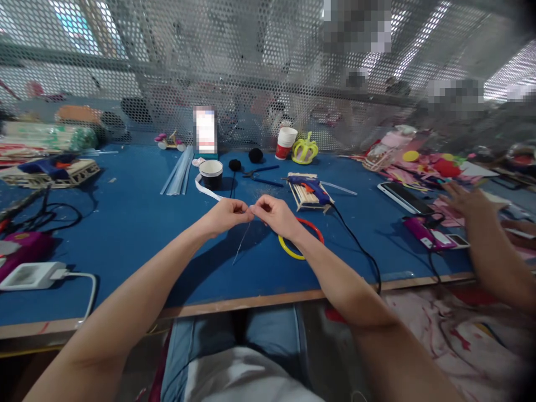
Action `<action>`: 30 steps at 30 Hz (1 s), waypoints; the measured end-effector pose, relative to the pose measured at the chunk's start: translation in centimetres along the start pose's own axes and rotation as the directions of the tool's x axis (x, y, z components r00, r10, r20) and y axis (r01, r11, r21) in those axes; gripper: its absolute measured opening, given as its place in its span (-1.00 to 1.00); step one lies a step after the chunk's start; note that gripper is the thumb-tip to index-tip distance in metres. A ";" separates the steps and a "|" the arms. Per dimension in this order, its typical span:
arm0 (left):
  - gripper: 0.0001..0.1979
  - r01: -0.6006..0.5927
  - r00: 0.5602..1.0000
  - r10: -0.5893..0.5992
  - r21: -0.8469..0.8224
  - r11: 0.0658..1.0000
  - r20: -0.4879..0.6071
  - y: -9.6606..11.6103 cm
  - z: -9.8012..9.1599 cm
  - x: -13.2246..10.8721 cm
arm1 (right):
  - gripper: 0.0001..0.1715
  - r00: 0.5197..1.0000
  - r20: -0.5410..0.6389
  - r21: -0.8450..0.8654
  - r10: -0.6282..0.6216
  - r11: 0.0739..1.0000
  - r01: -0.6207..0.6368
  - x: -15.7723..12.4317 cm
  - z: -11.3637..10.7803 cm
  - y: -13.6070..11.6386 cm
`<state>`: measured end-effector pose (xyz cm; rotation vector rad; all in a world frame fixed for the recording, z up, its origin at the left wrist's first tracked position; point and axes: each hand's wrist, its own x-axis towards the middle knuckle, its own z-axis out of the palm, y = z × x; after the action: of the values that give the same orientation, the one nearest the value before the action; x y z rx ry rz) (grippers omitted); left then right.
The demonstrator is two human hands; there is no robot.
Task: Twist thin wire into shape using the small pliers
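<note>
My left hand (228,215) and my right hand (277,215) meet fingertip to fingertip above the blue table, both closed in a pinch. From between the fingertips a thin pale thread (242,243) dangles toward the tabletop. A white ribbon (206,191) runs from beside a black-and-white cup (211,174) to behind my left hand; whether the fingers touch it is hidden. Under my right wrist lies a ring (286,249), yellow on one part and red on another. Beyond my right hand a blue glue gun (312,187) rests on a small wooden-stick rack (300,200).
Pliers (262,174), black pompoms (255,155), glue sticks (180,173), a phone (205,131) and stacked cups (286,143) stand or lie farther back. A cable (355,240) crosses the table edge. At right, another person's hand (469,201) reaches over pink scraps. A white socket block (31,276) sits left.
</note>
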<state>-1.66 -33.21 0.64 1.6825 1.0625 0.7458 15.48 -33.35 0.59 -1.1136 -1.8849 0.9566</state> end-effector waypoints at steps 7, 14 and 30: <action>-0.70 0.112 0.992 -0.102 -0.138 0.984 0.074 0.3 -0.2 -0.1 | -0.69 0.991 0.134 0.298 0.017 0.953 -0.056 0.2 -0.1 0.3; -0.70 0.104 0.991 -0.094 -0.105 0.989 0.096 0.2 -0.2 -0.1 | -0.63 0.995 0.093 0.166 0.034 0.985 -0.049 0.1 -0.1 0.5; -0.73 0.111 0.989 -0.098 -0.116 0.987 0.114 0.6 -0.3 -0.4 | -0.69 0.986 0.161 0.341 0.028 0.936 -0.082 0.2 -0.2 0.7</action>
<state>-1.89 -33.54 1.34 1.5338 1.0019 0.6325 15.83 -32.88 0.17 -0.9045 -1.7206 1.3813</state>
